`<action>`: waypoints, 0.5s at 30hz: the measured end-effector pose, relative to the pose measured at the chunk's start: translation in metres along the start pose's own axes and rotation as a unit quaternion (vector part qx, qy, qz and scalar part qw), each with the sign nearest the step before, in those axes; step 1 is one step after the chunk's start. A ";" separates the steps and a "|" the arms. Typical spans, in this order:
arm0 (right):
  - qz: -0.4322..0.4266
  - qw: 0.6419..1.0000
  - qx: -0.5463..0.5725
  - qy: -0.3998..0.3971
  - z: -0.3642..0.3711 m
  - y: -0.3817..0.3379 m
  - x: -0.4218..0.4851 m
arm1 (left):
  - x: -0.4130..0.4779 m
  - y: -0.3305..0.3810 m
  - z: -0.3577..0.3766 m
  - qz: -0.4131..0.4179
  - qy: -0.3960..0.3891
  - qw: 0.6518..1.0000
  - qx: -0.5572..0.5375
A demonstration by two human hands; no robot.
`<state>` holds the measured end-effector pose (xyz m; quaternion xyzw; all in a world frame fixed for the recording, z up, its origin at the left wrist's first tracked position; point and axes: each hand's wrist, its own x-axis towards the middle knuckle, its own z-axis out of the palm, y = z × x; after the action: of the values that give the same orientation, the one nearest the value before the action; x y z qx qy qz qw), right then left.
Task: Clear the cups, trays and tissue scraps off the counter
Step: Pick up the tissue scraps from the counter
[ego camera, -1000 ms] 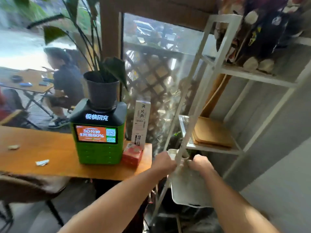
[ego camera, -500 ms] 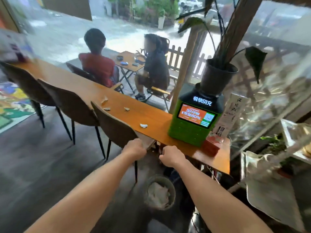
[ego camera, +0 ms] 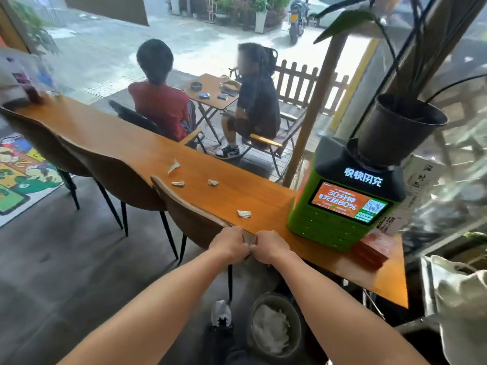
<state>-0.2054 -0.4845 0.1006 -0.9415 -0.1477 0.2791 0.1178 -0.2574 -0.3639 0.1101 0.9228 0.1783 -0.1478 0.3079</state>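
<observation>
Scraps of white crumpled tissue (ego camera: 244,214), light and soft, lie just beyond both hands' curled fingers (ego camera: 243,242), grip unclear; pinch anywhere.

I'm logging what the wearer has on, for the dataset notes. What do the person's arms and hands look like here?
Both forearms are bare right down to the bottom of the picture: no sleeves show. The left hand and right hand wear no gloves, and no watch, bracelet or ring can be seen on either wrist or hand.
</observation>
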 end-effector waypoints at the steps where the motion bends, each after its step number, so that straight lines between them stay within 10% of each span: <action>1: 0.006 1.000 0.008 -0.005 -0.003 -0.001 0.015 | 0.018 0.002 -0.003 0.008 -0.005 1.000 0.010; 15: 0.116 0.986 0.115 -0.030 -0.026 -0.022 0.200 | 0.253 -0.058 -0.075 -0.016 -0.065 0.994 0.091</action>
<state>-0.0352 -0.3991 0.0297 -0.9235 -0.0084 0.3345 0.1875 -0.0435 -0.2141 0.0406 0.9325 0.1580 -0.2283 0.2309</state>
